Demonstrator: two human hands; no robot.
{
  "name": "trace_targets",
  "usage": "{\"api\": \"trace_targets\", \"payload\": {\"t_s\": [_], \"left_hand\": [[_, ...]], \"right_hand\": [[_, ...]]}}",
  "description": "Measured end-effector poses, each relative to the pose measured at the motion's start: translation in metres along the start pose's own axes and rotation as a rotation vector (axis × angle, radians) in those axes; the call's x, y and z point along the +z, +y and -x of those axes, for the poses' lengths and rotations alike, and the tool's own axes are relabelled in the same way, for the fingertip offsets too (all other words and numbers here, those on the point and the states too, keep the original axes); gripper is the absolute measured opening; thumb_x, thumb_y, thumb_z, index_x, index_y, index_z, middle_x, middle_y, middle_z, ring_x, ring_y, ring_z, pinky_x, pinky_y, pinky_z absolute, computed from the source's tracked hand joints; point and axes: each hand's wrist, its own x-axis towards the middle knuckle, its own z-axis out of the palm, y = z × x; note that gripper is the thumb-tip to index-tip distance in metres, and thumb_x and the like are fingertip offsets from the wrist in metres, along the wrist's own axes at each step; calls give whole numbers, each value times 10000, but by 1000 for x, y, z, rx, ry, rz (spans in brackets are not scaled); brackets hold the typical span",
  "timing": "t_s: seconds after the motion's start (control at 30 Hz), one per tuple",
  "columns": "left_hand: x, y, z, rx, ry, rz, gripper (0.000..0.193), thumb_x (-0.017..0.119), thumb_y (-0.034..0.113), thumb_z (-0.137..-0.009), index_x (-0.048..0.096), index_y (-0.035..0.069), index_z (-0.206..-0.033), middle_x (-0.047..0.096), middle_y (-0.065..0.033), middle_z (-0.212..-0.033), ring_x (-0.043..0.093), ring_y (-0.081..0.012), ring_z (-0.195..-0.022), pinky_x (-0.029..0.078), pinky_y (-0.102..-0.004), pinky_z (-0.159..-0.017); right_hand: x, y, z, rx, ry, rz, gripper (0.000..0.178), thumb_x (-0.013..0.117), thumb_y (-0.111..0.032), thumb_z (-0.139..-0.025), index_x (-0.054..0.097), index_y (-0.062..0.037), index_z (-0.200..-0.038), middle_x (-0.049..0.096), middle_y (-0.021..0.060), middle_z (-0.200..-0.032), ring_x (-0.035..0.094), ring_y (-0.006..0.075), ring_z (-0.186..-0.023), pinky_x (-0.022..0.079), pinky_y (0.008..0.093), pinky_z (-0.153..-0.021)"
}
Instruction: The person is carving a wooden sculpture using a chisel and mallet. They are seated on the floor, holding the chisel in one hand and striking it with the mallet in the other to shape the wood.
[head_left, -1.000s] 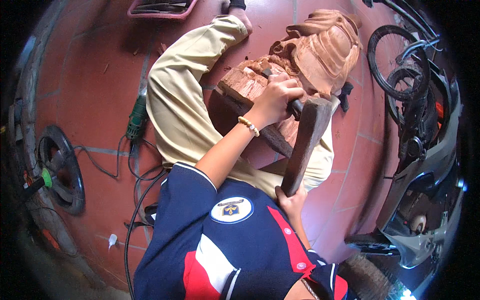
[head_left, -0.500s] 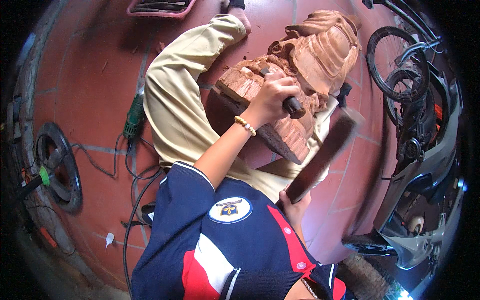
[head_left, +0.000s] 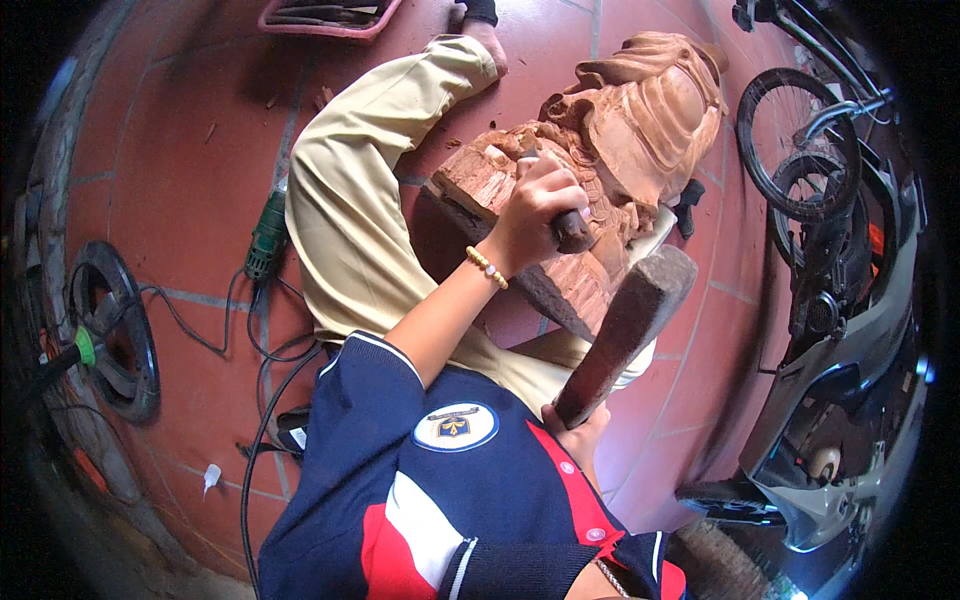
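My left hand (head_left: 540,212), with a beaded bracelet at the wrist, is closed round a chisel (head_left: 573,232). The handle's butt sticks out toward my right side. The chisel's tip is at the rough end of a reddish-brown wooden carving (head_left: 655,110), a figure with flowing folds lying between my legs. Whether the edge bites into the wood I cannot tell. Low at the right, my right hand (head_left: 582,432) grips the narrow end of a dark wooden mallet (head_left: 625,335). Its thick head is raised, apart from the chisel, and covers part of the carving's near right corner.
A green power tool (head_left: 267,235) with a black cord lies on the red tile floor left of my leg. A pink basket (head_left: 372,28) of tools stands at the far left. A wheel-like stand base (head_left: 115,330) is at the left; a bicycle (head_left: 800,145) and a motorbike (head_left: 840,390) stand at the right.
The mallet has swung back toward me, away from the carving, and its head is less blurred. My left hand with the chisel has shifted slightly to the left.
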Motion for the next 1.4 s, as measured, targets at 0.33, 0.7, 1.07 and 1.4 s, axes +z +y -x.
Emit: {"api": "trace_targets", "payload": {"t_s": [0.33,0.7,1.07,1.4], "left_hand": [[25,25,14,324,-289,7,126,579,188,-565,482,146,-634,452,11,-674,477,-180,-758,341,-353,-741],[13,2,4,-28,-168,-135,238,628,80,-485,515,124,-690,492,-9,-707,466,-211,-791,315,-355,-704],[10,0,4,-88,-163,28,205,600,48,-506,507,100,-680,493,-41,-693,464,-250,-774,352,-366,-705],[11,3,1,-21,-139,-30,127,601,46,-557,524,87,-650,519,-43,-669,496,-235,-718,403,-342,-660]], "right_hand": [[-2,-7,9,72,268,-618,156,608,25,-636,503,-7,-747,514,57,-687,505,125,-600,419,242,-540],[0,2,-7,-4,142,-142,278,710,-204,-618,511,-47,-733,547,64,-596,536,200,-516,428,312,-518],[-16,10,-10,-316,24,-82,476,666,-150,-641,376,-50,-1005,508,124,-774,510,224,-684,410,328,-620],[-21,-17,-8,30,207,-406,341,683,-153,-639,480,-19,-878,525,61,-706,517,145,-637,436,294,-603]]}}
